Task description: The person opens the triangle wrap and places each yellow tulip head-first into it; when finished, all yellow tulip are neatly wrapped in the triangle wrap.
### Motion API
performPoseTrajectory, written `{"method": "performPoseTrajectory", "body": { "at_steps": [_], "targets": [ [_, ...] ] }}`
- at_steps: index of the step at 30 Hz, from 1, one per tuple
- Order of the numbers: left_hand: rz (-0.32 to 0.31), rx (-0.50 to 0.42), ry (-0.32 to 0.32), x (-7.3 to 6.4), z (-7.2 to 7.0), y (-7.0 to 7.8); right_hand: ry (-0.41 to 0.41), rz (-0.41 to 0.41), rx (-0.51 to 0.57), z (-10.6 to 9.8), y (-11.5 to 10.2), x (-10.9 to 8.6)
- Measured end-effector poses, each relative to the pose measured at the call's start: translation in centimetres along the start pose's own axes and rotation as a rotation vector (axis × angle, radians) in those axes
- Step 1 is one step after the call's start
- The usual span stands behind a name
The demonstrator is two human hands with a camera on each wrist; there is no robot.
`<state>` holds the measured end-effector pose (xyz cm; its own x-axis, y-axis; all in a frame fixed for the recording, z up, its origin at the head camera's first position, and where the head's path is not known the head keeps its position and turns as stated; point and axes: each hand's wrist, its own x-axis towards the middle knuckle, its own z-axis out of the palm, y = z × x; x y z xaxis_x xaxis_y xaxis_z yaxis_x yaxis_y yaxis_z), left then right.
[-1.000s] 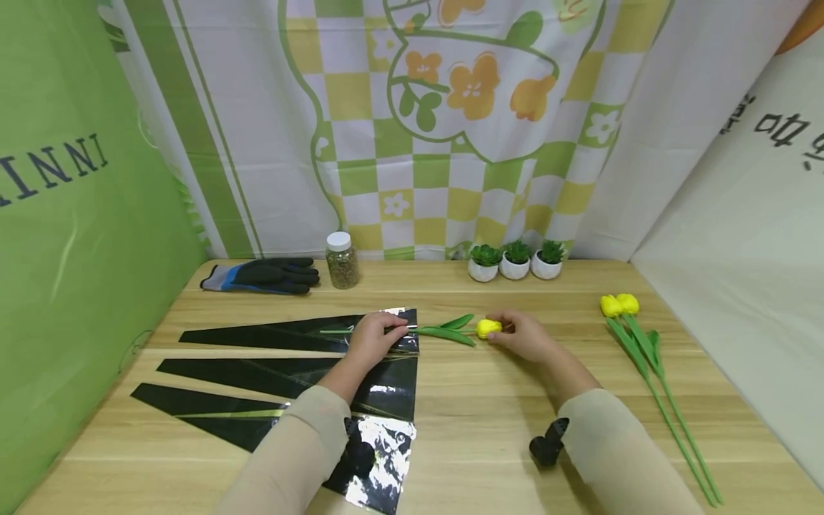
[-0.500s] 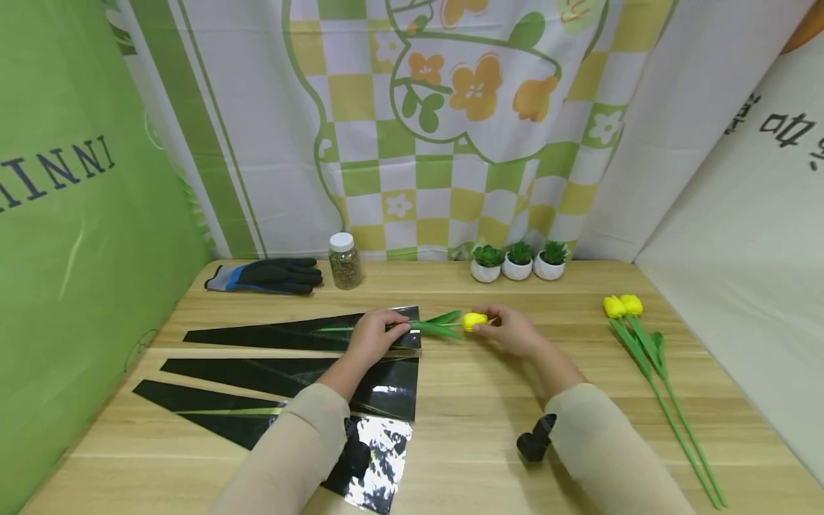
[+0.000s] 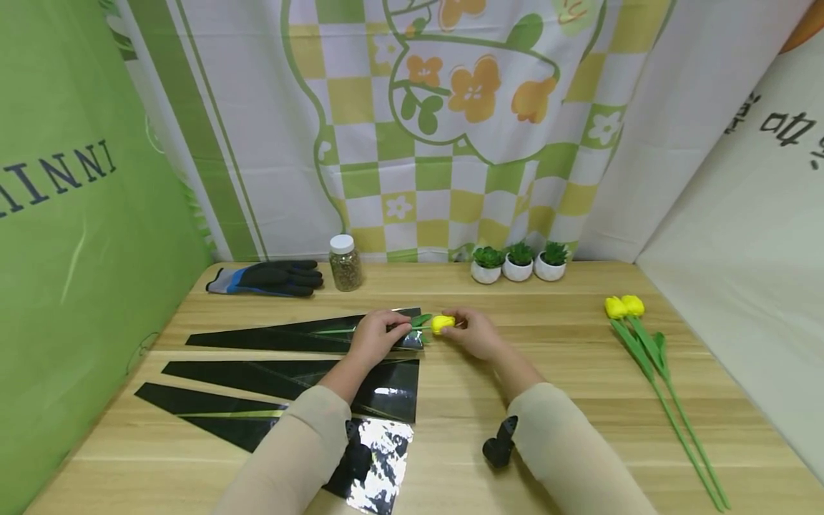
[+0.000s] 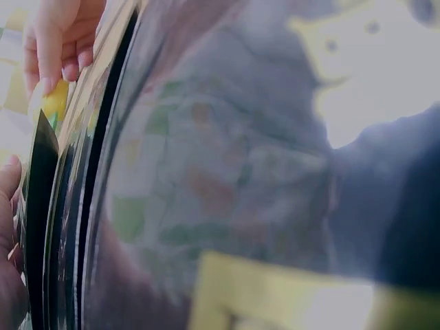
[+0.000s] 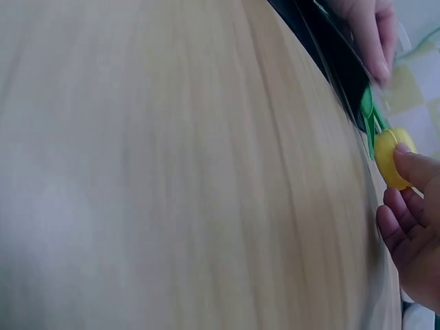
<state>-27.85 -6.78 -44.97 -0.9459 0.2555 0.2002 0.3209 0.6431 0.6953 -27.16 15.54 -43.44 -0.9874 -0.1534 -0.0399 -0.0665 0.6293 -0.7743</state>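
A wide table of light wood grain (image 3: 579, 350) fills the lower part. Both arms, in beige cloth cuffs (image 3: 299, 436), reach forward over it and turn slightly inward. Three tapered sleeves of glossy black plastic (image 3: 257, 373) lie on the left side, wide ends to the right. Two yellow tulips with long green stems (image 3: 616, 307) lie well apart at right. The left hand (image 3: 376, 335), its back upward, pinches the wide end of the farthest sleeve with thumb and fingers. The right hand (image 3: 475, 335) is bent inward, thumb and fingers nearly closed around the yellow bloom of a third tulip (image 3: 442, 325); its bloom is just outside that wide end, the leaves partly over it, the stem along the sleeve.
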Motion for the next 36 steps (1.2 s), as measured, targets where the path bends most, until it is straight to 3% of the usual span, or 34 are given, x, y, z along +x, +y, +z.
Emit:
{"method": "performPoseTrajectory", "body": {
  "at_steps": [8,16,26,32,36],
  "targets": [
    [-0.011,-0.003,0.015,0.1,-0.1,0.0,0.059,0.027,0.097,2.0,-0.8,0.9],
    [-0.011,-0.027,0.028,0.0,-0.2,0.2,0.101,0.030,0.114,3.3,-1.4,1.1],
    [0.004,-0.038,0.043,0.0,0.0,0.0,0.081,0.050,0.244,4.8,-1.9,1.3],
    [0.008,-0.039,0.039,0.0,0.0,-0.1,0.045,0.095,0.404,5.4,-2.0,1.4],
    [-0.002,-0.034,0.036,0.0,-0.1,-0.1,0.038,0.117,0.431,5.6,-2.2,1.5]
  ]
}}
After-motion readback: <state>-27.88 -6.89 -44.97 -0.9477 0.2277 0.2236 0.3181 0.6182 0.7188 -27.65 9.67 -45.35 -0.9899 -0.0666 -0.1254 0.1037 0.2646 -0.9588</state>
